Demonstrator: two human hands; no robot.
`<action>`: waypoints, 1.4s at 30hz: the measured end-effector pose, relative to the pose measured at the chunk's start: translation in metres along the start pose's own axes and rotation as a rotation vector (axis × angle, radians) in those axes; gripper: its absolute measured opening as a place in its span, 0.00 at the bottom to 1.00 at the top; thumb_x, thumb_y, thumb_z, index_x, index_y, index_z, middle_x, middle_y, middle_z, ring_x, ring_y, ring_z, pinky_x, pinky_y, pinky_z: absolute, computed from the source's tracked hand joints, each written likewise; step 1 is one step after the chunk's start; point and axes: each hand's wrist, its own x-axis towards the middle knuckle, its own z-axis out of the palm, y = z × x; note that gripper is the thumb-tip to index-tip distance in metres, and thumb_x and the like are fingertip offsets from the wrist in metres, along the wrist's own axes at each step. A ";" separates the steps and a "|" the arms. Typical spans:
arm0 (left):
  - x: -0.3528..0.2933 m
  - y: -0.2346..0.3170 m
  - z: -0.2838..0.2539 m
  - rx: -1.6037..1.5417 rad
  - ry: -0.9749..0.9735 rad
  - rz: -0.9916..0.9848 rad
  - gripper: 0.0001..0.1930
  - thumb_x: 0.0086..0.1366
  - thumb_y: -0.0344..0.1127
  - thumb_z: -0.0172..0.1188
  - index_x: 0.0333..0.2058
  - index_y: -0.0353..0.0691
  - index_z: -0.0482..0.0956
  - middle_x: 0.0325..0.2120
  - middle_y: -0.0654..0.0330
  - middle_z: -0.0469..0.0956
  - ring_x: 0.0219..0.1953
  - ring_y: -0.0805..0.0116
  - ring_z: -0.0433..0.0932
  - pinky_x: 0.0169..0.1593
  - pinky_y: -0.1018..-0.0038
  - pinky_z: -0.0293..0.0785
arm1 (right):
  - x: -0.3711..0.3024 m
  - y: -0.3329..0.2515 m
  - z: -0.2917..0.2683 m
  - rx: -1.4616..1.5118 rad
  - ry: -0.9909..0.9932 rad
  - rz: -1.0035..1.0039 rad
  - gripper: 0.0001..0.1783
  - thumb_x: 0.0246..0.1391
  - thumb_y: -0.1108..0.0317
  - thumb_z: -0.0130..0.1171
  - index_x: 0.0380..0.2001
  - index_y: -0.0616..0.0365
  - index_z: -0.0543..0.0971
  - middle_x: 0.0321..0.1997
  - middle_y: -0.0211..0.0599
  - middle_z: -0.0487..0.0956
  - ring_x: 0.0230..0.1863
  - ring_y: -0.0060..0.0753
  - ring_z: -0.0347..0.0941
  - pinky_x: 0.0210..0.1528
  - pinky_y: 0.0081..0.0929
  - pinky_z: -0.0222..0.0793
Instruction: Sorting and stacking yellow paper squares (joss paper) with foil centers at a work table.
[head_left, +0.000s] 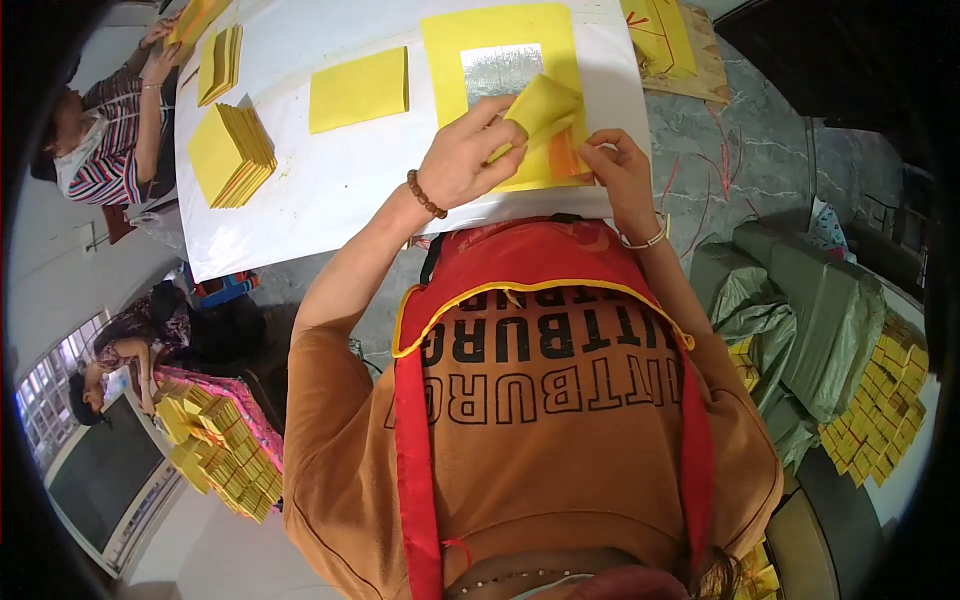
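— Head view: left hand [462, 160] and right hand [618, 165], fingers pinched shut on a half-folded yellow paper sheet [545, 110] over the white bench [330, 190].

— Risk? Uneven pressure could skew the crease or tear the foil square [495, 72].

White counter [330, 200], near edge toward the person. On it: large yellow sheet with a silver foil square [500, 72] at centre-right, its lower part folded up. Smaller plain yellow sheet [358, 90] just left of it, apart. Thick stack of yellow sheets [232, 155] at left side. Thinner yellow stack [219, 64] near far-left edge.
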 end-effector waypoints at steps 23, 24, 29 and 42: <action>-0.021 -0.013 0.002 -0.679 0.143 -0.402 0.11 0.59 0.34 0.52 0.38 0.35 0.74 0.31 0.58 0.75 0.37 0.64 0.72 0.42 0.73 0.67 | 0.040 -0.030 0.028 0.213 -0.243 0.091 0.32 0.49 0.74 0.52 0.57 0.59 0.53 0.43 0.33 0.68 0.41 0.23 0.68 0.41 0.20 0.68; -0.021 -0.014 -0.002 -0.635 0.221 -0.379 0.13 0.59 0.35 0.54 0.41 0.34 0.73 0.31 0.60 0.75 0.39 0.70 0.72 0.43 0.76 0.67 | 0.040 -0.033 0.028 0.272 -0.302 0.126 0.29 0.49 0.76 0.51 0.55 0.60 0.57 0.44 0.32 0.68 0.42 0.21 0.68 0.42 0.20 0.68; 0.029 -0.013 -0.055 0.077 0.802 -0.070 0.20 0.53 0.38 0.61 0.44 0.35 0.71 0.32 0.59 0.76 0.34 0.73 0.73 0.38 0.78 0.69 | 0.032 -0.075 0.024 0.172 -0.357 -0.020 0.25 0.50 0.77 0.50 0.53 0.58 0.61 0.43 0.29 0.68 0.43 0.20 0.67 0.43 0.20 0.67; 0.040 -0.041 -0.084 -0.438 0.177 -0.350 0.17 0.54 0.33 0.62 0.41 0.33 0.72 0.33 0.61 0.76 0.34 0.76 0.74 0.39 0.78 0.70 | 0.036 -0.182 0.012 -1.088 -0.471 -0.562 0.24 0.47 0.76 0.51 0.51 0.51 0.68 0.34 0.35 0.76 0.35 0.25 0.72 0.39 0.23 0.66</action>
